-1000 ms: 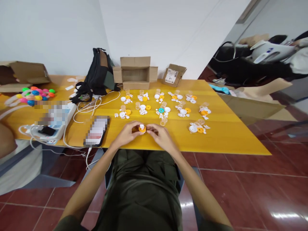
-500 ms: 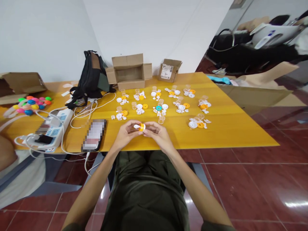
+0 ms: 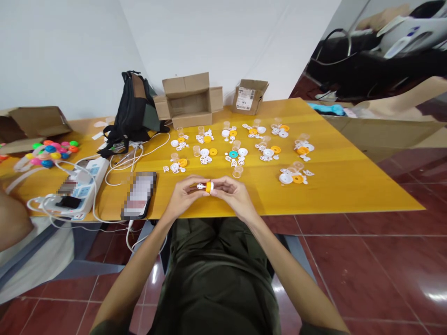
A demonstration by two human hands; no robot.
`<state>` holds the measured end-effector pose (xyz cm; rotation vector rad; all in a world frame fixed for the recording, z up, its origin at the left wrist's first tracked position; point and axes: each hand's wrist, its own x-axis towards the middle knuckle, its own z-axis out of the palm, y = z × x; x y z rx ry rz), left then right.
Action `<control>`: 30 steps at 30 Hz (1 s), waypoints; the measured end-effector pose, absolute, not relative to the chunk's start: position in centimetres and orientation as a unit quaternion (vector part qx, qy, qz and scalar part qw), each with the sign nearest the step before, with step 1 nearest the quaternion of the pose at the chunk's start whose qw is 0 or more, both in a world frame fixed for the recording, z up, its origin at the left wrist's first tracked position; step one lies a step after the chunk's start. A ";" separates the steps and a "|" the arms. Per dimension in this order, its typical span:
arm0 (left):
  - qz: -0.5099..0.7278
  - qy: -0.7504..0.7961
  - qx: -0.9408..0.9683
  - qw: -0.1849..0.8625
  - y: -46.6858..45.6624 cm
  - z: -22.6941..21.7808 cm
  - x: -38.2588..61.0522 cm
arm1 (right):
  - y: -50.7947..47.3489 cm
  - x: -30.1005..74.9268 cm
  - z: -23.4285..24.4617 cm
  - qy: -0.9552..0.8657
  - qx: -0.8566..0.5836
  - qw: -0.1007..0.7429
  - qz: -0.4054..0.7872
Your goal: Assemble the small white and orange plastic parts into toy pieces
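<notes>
Close to the table's front edge, my left hand and my right hand meet fingertip to fingertip. Between them they pinch a small round orange-and-white plastic part, seen edge-on, with the orange side toward the left. A white openwork plastic piece sticks out from its left side, inside the curl of my left fingers. Beyond my hands lie several small groups of white and orange plastic pieces and clear cups. The nearest clear cup stands just past my right hand, behind a teal disc in another group.
A phone and a power strip with tangled white cables lie to the left. A backpack, an open carton and a smaller box stand along the wall. Colourful balls lie far left, near another person's arm.
The orange-and-white part has turned a little between my fingers and now shows more edge-on. The camera view has shifted slightly; both hands keep their hold.
</notes>
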<state>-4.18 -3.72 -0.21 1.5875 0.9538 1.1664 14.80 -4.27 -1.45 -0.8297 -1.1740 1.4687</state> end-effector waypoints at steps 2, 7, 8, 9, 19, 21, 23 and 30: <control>0.480 0.380 0.649 0.452 -3.7 -0.3 -4.2 | -4.2 14.8 -1.4 -0.485 -0.342 0.520 0.614; 0.482 0.368 0.659 0.444 -3.7 -0.3 -4.1 | -4.4 14.8 -1.5 -0.475 -0.344 0.521 0.620; 0.480 0.370 0.661 0.443 -3.7 -0.3 -4.1 | -4.4 14.8 -1.5 -0.475 -0.346 0.519 0.621; 0.476 0.373 0.662 0.442 -3.7 -0.2 -4.1 | -4.4 14.8 -1.5 -0.475 -0.349 0.517 0.621; 0.458 0.411 0.654 0.440 -3.5 -0.5 -3.8 | -4.4 14.5 -1.2 -0.481 -0.386 0.515 0.596; 0.455 0.416 0.655 0.438 -3.5 -0.6 -3.8 | -4.4 14.5 -1.3 -0.483 -0.391 0.511 0.594; 0.454 0.419 0.657 0.432 -3.4 -0.7 -3.7 | -4.4 14.5 -1.4 -0.482 -0.399 0.510 0.590; 0.446 0.428 0.695 0.367 -3.9 -0.5 -3.3 | -4.3 14.7 -2.0 -0.490 -0.394 0.496 0.598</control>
